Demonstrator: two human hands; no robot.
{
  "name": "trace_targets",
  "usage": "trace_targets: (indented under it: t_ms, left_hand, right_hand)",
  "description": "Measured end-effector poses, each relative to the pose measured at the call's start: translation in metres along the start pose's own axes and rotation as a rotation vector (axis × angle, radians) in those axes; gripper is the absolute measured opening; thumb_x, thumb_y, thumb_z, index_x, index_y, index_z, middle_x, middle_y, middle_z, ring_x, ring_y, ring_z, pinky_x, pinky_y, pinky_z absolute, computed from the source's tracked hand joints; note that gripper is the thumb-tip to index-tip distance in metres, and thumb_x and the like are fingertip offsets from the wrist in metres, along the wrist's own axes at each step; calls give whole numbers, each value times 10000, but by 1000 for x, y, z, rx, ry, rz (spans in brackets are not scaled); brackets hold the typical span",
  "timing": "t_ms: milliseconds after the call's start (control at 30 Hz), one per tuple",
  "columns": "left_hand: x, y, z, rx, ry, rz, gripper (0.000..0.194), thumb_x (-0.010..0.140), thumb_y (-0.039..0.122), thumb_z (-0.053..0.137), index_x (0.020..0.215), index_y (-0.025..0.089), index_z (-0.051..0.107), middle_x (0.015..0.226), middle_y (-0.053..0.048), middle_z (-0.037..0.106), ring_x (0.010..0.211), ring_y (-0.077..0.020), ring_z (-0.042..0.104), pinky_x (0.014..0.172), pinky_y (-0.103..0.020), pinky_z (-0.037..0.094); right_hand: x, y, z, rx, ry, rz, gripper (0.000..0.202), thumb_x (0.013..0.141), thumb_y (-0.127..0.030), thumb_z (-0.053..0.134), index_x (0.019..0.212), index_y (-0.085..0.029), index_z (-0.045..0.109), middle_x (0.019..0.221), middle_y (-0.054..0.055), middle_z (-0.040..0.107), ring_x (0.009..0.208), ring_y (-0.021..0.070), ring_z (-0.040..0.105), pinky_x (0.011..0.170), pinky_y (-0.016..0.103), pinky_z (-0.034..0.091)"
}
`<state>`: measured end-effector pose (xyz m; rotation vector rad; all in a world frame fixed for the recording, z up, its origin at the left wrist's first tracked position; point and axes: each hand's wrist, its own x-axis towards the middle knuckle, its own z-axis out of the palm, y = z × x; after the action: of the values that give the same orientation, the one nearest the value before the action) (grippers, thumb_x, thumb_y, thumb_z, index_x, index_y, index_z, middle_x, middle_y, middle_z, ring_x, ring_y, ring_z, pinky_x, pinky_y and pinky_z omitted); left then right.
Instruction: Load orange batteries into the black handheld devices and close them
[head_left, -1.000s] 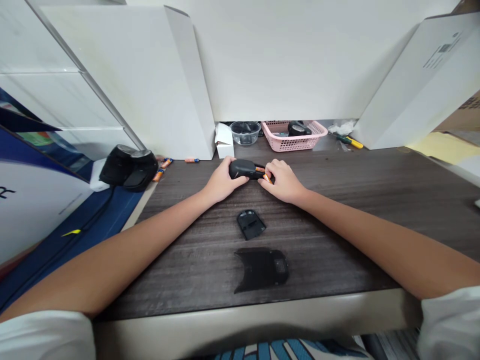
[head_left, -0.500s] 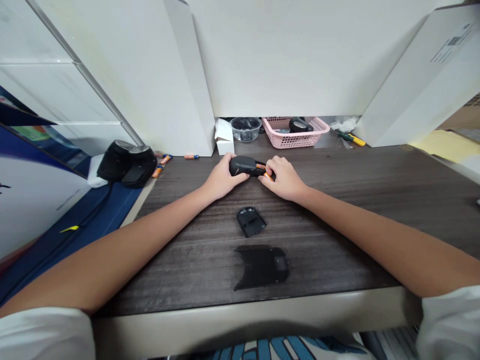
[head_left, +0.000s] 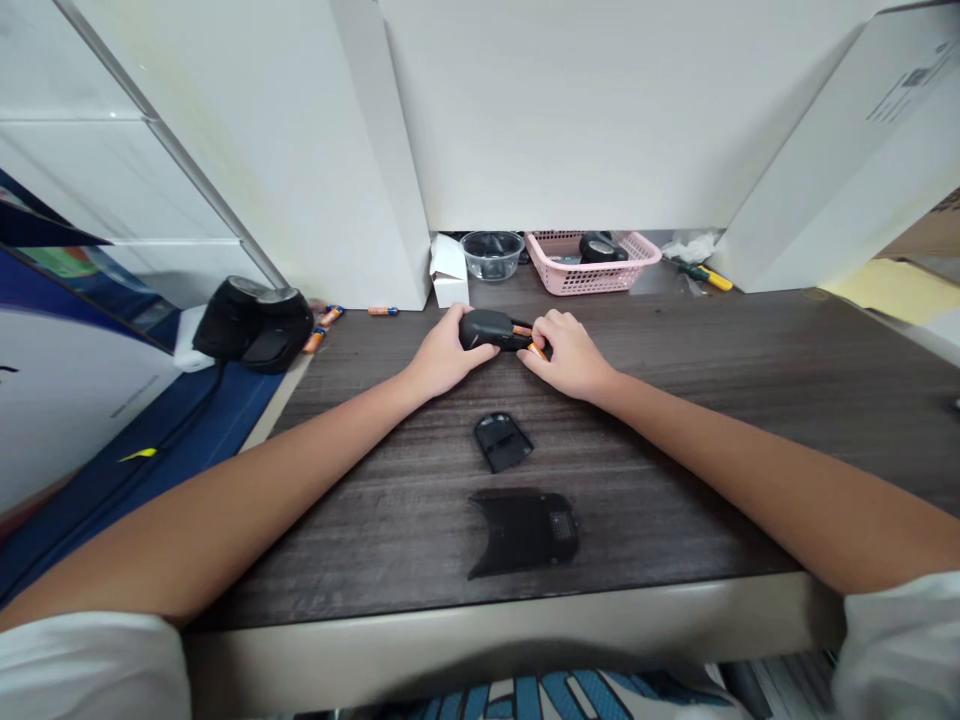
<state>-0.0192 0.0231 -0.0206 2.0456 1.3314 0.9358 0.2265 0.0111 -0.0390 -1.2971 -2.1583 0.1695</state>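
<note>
My left hand [head_left: 444,352] is wrapped round the rounded end of a black mouse-shaped device [head_left: 486,328] above the table. At the device's other end, one orange battery [head_left: 521,331] lies in an uncovered compartment. My right hand [head_left: 564,355] pinches a second orange battery [head_left: 537,351], tilted at the compartment's edge; how far it sits inside is hidden by my fingers. Below my hands lies a small black cover [head_left: 502,442]. Nearer the table's front edge is a larger black shell piece [head_left: 525,533] with a notched end.
Several loose batteries [head_left: 322,325] lie at the back left, beside a black two-part device [head_left: 259,325]. Along the back stand a white carton [head_left: 449,272], a clear bowl [head_left: 491,258] and a pink basket [head_left: 592,280]. A yellow-handled tool [head_left: 712,277] lies right of it.
</note>
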Motion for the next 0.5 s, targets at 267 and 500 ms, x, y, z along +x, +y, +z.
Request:
trace_targets:
  t_ms: [267,500]
  left_hand:
    - [1,-1,1,3,10,6,552,807,448,817,1236,222,554,1208,-60,716,1101,-284,667,1000,-427,492]
    - [0,1,1,1,8,1,513,802,443,815,1176,224,541,1134,-38,700,1036,-259,653,930,-389,484]
  right_hand:
    - [0,3,2,9,15,-10,296,921,-339,689,805,-259,428,956,66,582,949,292,536,842,422,419]
    - [0,3,3,13,15,-12,287,927,-351,673,807,-260,429,955,68,576,948,293,531,850,429,422]
